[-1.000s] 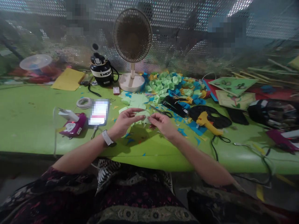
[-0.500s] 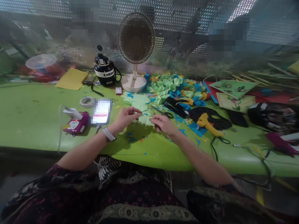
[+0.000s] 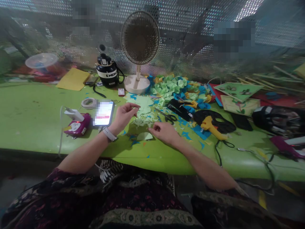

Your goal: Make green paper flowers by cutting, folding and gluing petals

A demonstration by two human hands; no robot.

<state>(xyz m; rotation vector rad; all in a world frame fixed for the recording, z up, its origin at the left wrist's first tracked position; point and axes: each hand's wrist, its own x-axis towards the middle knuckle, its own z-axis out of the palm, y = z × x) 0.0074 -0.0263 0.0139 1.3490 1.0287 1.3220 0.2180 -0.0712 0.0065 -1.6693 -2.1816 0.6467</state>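
My left hand is over the paper scraps, index finger stretched out and thumb a little apart below it. Its fingertips are beside a stack of light green paper squares, and I see nothing held in them. My right hand is low over the table with curled fingers, thumb and forefinger close together. Whether anything small is between them I cannot make out. A light green half-circle of paper lies on the table just below its fingertips. Thin green paper offcuts are between the hands, and black scissors lie behind the right hand.
Behind are a fan, a black bottle and a heap of folded paper pieces. Left: a phone, tape roll, purple power block. Right: a stapler, yellow glue gun and cables.
The green paper that was between both hands now appears as a half-circle on the table. My left hand has moved slightly up and left, my right hand slightly down and left.
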